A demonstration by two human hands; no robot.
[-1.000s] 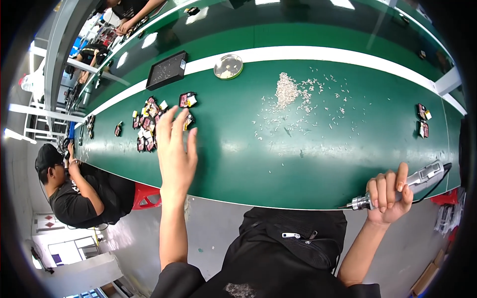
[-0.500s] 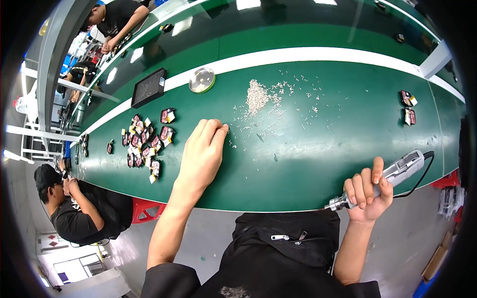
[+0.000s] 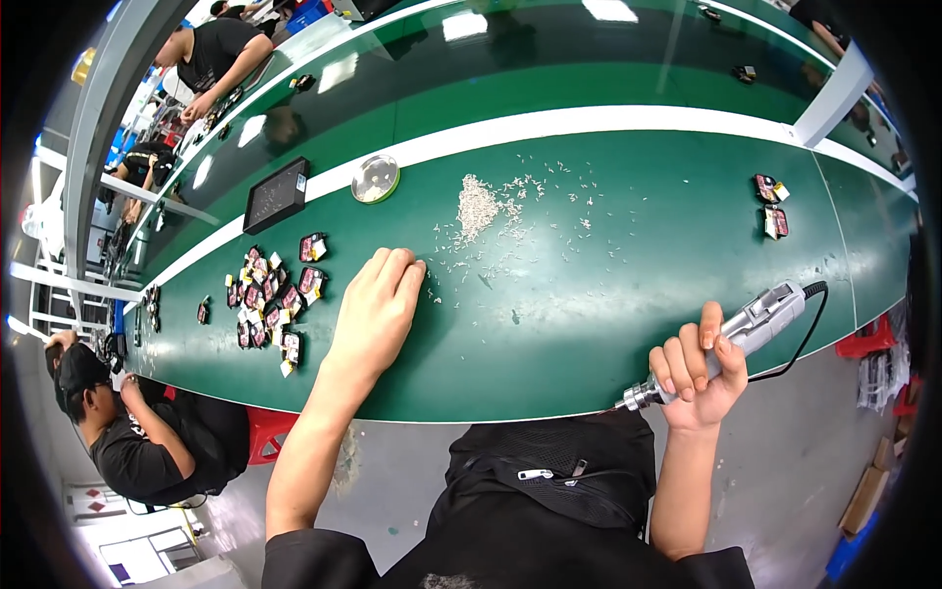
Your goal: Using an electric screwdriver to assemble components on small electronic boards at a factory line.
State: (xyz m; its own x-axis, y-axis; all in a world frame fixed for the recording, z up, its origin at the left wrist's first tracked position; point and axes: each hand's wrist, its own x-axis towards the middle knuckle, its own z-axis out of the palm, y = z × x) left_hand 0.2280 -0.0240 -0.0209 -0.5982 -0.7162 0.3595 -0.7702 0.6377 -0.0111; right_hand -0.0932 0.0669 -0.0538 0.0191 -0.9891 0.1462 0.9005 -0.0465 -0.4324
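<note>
- Head view: the left hand [image 3: 376,309] lies flat on the green tabletop [image 3: 608,294], fingers [image 3: 397,267] stretched out and holding nothing.
- Its fingertips are just beside a scatter of tiny white bits [image 3: 478,208], which spread far and to the right.
- A bunch of small red and black parts [image 3: 270,299] sits on the tabletop to the left of this hand.
- The right hand [image 3: 695,368] is at the near edge, on the right, fingers wrapped tight around a silver power tool [image 3: 731,339] with a black cord [image 3: 800,339].
- A round shiny dish [image 3: 375,179] and a black tray [image 3: 276,194] sit far left.
</note>
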